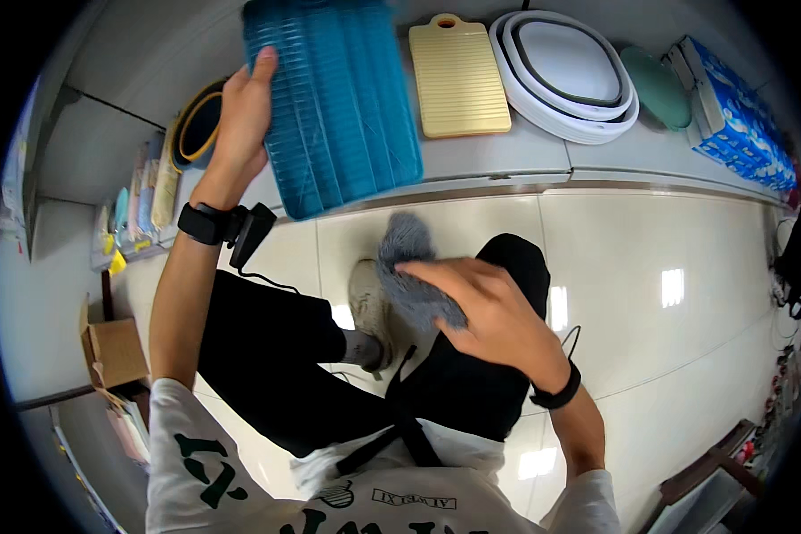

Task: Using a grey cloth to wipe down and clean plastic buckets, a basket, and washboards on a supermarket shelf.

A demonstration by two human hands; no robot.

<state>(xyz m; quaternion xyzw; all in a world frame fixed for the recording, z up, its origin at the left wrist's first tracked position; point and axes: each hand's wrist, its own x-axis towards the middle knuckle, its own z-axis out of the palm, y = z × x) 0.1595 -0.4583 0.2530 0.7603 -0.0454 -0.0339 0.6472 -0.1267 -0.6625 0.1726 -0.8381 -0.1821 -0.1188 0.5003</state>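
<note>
My left hand (245, 116) grips the left edge of a teal ribbed plastic panel (343, 116), thumb along its rim. It is held up, tilted, over the front of the shelf; its exact kind I cannot tell. In my right hand (498, 311) is a grey fluffy cleaning cloth (407, 258), bunched under the fingers. The cloth hangs over the floor between my knees, apart from the panel. Right of the panel, a yellow washboard (458, 80) lies on the shelf.
The low grey shelf (525, 165) runs across the far side. White nested basins (570, 62), a green dish (657, 89) and blue tissue packs (734, 125) stand on its right. A dark orange-rimmed basin (200, 129) sits left, near wrapped goods. A cardboard box (116, 351) stands on the left.
</note>
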